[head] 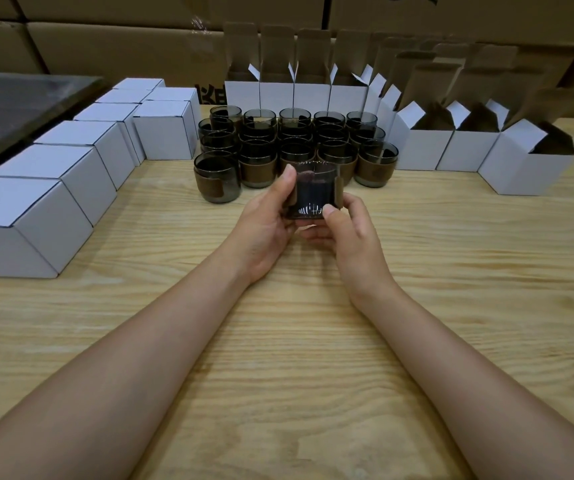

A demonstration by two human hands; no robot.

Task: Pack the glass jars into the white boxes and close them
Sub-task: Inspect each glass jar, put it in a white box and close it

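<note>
The desk is hard wood, so a jar that slips from the grip would likely strike it and could chip or crack. The closed boxes run in a row from the near left edge toward the far left corner; the open boxes line the far edge and curve round toward the right edge, lids standing up; a raised flap could catch a jar's rim on the way in and tip or shove a light box. The group of jars stands packed close, many touching, at the middle of the far side, just in front of the open boxes; a careless reach over them, or a knock from the held one, could set glass against glass and topple a neighbour. The jar in hand is dark glass with a brown band, upright, seemingly lifted off the desk, just on the near side of the group; smooth glass gives little purchase. The left hand grips its left side, thumb up near the rim; the right hand grips the right side, thumb low on the front wall; fingers of both curl beneath it.
</note>
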